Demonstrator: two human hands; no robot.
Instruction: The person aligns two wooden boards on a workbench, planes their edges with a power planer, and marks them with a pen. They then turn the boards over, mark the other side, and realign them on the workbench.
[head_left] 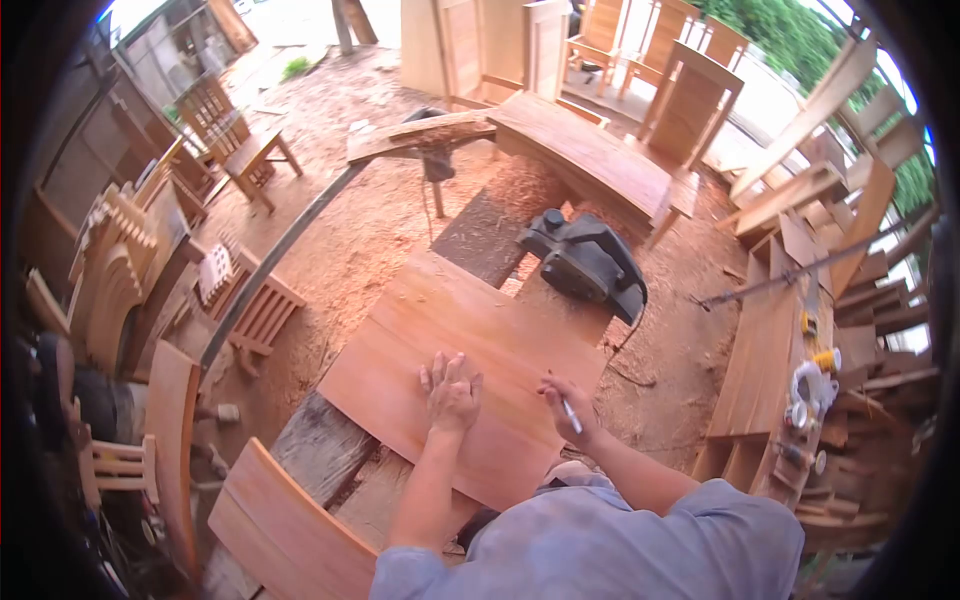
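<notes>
My left hand (452, 392) lies flat on the wooden panel (440, 340), fingers spread and open, palm pressing the near half of the board. My right hand (570, 408) rests at the panel's near right edge, fingers closed around a pencil (571, 416) whose tip points down toward me. The panel sits on a rough workbench (318, 440), tilted across it. Just beyond the panel's far right corner stands a dark electric planer (585, 262). Nearer than the panel, to its left, lies a curved plank (285, 530). Sawdust (350, 230) covers the ground left of the panel.
</notes>
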